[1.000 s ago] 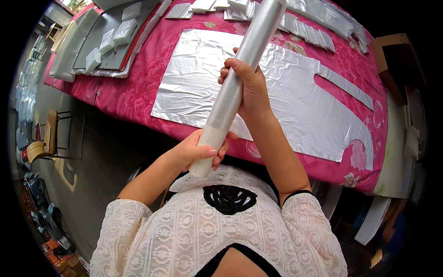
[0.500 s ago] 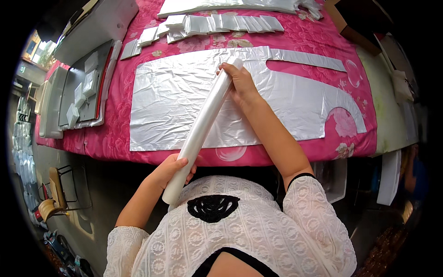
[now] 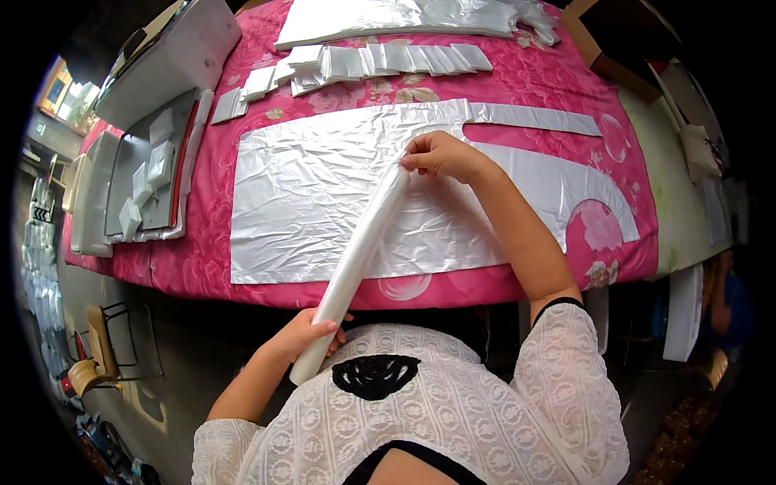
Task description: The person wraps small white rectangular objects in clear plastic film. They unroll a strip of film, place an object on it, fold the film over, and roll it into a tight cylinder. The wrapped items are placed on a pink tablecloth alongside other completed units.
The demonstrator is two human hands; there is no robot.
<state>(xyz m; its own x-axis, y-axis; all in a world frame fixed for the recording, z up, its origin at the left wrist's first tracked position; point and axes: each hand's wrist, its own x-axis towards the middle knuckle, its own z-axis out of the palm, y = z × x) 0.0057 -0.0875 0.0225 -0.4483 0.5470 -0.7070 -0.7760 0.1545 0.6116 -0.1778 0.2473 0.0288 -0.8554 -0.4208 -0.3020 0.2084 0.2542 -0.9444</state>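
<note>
Pink floral tablecloth (image 3: 192, 273) lies under a flat silvery plastic apron (image 3: 299, 194); a white film roll (image 3: 352, 271) slants over both, left hand (image 3: 302, 334) curled around its lower end, right hand (image 3: 446, 157) pinching its upper end.

Before you, a pink-clothed table (image 3: 190, 263); to your left, a tan chair (image 3: 100, 339) on a dark grey floor (image 3: 190, 360); at far left, a bright opening (image 3: 78, 101) with daylight.

A hand can pass between the plastic sheet (image 3: 299, 202) and the folded packets (image 3: 380, 61). The roll (image 3: 347, 267) obstructs the sheet's near edge; a cardboard box (image 3: 606, 65) blocks far right.
</note>
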